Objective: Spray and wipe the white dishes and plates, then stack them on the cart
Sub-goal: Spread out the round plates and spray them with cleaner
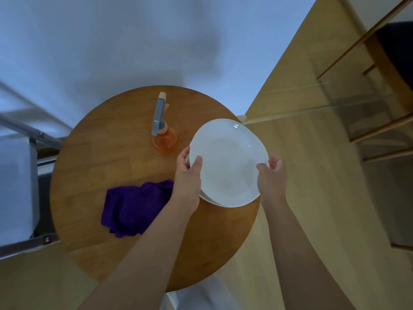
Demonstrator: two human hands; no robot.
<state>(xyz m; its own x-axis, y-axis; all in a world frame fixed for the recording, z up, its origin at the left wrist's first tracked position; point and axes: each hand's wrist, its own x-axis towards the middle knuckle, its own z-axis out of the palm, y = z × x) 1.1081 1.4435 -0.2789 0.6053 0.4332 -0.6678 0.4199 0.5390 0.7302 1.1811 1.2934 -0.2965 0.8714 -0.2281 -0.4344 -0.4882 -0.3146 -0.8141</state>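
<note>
A white plate (228, 162) is over the right side of the round wooden table (107, 153), with the rim of another white plate showing just beneath it. My left hand (188, 175) grips the top plate's left rim, thumb on top. My right hand (271, 177) pinches its right rim. An orange spray bottle (164, 139) with a grey trigger head stands behind the plates. A purple cloth (134, 206) lies crumpled on the table to the left of my left forearm.
A metal-framed cart (24, 175) with a pale shelf stands at the left edge of the table. A wooden chair (375, 90) with a dark seat stands at the right on the light wood floor. A white wall is behind.
</note>
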